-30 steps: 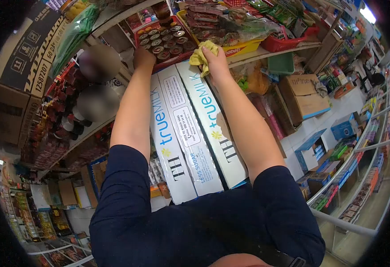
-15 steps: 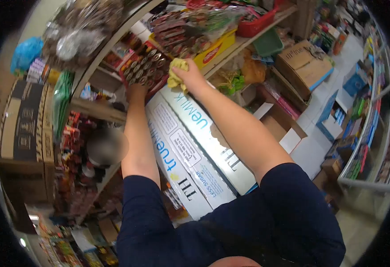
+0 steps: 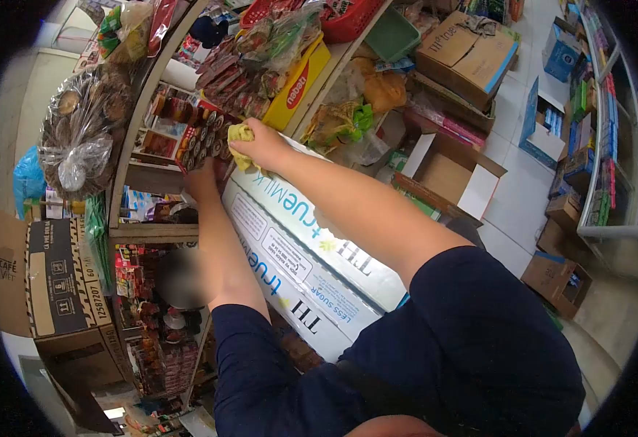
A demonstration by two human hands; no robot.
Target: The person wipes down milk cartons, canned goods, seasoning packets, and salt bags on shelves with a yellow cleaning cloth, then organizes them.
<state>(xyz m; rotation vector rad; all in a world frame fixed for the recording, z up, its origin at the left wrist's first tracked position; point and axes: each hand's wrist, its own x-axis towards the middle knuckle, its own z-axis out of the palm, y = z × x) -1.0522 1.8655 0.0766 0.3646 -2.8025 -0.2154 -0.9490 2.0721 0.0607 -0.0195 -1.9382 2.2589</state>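
Note:
A crumpled yellow cloth (image 3: 241,144) is bunched in my right hand (image 3: 266,148), whose fingers are closed around it. That hand is at the far end of a white milk carton (image 3: 290,211) printed "TH true MILK", and my forearm crosses above the carton. My left hand (image 3: 201,183) is at the near edge of a red tray of small jars (image 3: 204,142) on the shelf. It appears to grip that edge, though its fingertips are in shadow and partly hidden. A second white milk carton (image 3: 268,273) lies alongside the first, in front of my body.
A yellow box (image 3: 297,86) of packets and a red basket (image 3: 351,22) share the shelf. To the right are an open cardboard box (image 3: 442,171), a closed carton (image 3: 468,51) and a glass case (image 3: 603,160). A wooden shelf edge (image 3: 155,233) and stacked cartons (image 3: 64,277) stand left.
The view has shifted, bringing more of the left-hand shelf into sight. Both hands appear further left in the picture. The cloth stays in my right hand, and my left hand remains at the tray.

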